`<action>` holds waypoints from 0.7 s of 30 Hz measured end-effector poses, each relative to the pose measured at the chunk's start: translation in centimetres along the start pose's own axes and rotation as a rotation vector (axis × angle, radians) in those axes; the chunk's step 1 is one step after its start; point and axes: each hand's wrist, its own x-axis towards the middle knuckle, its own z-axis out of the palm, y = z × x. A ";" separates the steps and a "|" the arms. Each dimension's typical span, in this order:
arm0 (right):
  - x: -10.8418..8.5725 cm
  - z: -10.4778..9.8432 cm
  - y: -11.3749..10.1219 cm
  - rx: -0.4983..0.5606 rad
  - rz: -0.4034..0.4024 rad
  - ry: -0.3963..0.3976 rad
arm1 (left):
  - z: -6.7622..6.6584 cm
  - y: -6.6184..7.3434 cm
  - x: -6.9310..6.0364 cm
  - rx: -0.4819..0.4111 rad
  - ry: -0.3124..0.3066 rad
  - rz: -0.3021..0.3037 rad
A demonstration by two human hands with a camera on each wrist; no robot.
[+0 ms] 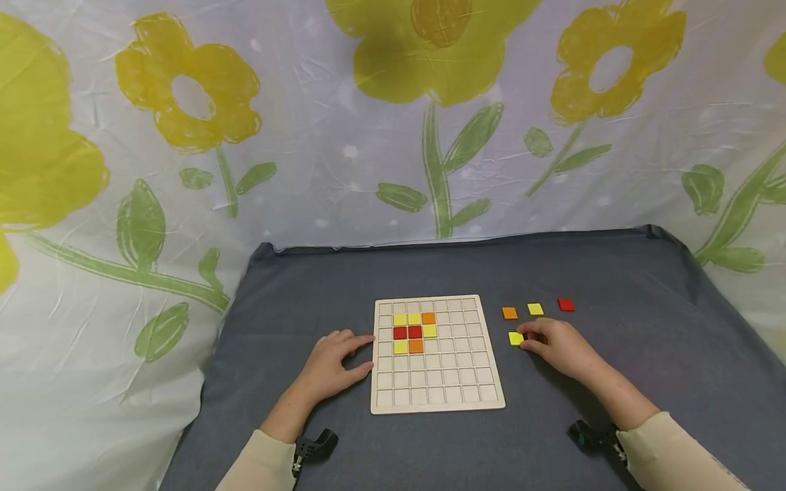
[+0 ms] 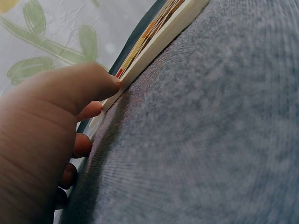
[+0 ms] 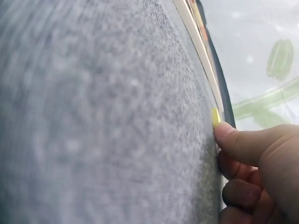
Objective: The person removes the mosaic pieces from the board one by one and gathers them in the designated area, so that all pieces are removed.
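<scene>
**My right hand (image 1: 560, 346) pinches a yellow square tile (image 1: 514, 339) beside a wooden grid board (image 1: 437, 378)**

Head view: The board lies on a dark gray cloth (image 1: 307, 286), in front of a hanging sheet (image 1: 319, 157) printed with yellow flowers. My left hand (image 1: 328, 365) touches the board's left edge, thumb and index finger spread wide, gripping nothing. On the grid, eight tiles form three rows: yellow, yellow, orange; red, red, yellow; then yellow, orange. To the board's right, my right thumb and fingers hold the yellow square tile in a narrow pinch. Just beyond it lie an orange tile (image 1: 510, 313), another yellow tile (image 1: 535, 309) and a red tile (image 1: 566, 305), each apart from the others.

Left wrist view: My thumb presses the board's pale side; the coloured tiles on top show only as thin slivers.

Right wrist view: The pinched tile pokes out past my thumb tip, the board blurred beyond. I cannot tell whether the tile touches the cloth.
</scene>
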 end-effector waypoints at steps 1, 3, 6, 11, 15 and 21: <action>0.0 0.0 0.0 -0.017 -0.013 0.005 | 0.0 0.0 0.0 0.001 -0.002 0.000; 0.0 0.1 0.0 -0.040 -0.038 0.014 | -0.1 0.1 0.0 0.002 -0.006 -0.003; 0.1 0.1 -0.1 -0.056 -0.060 0.018 | -0.2 0.1 0.0 0.003 -0.013 -0.009; 0.2 0.0 0.0 -0.052 -0.034 -0.005 | -0.3 0.1 0.1 0.011 -0.020 -0.017; 0.1 -0.5 -0.2 -0.004 -0.018 -0.015 | -0.3 0.1 0.2 0.013 -0.027 -0.021; -0.2 -1.6 -0.9 0.125 0.029 -0.003 | -0.2 0.2 0.0 0.007 -0.039 -0.025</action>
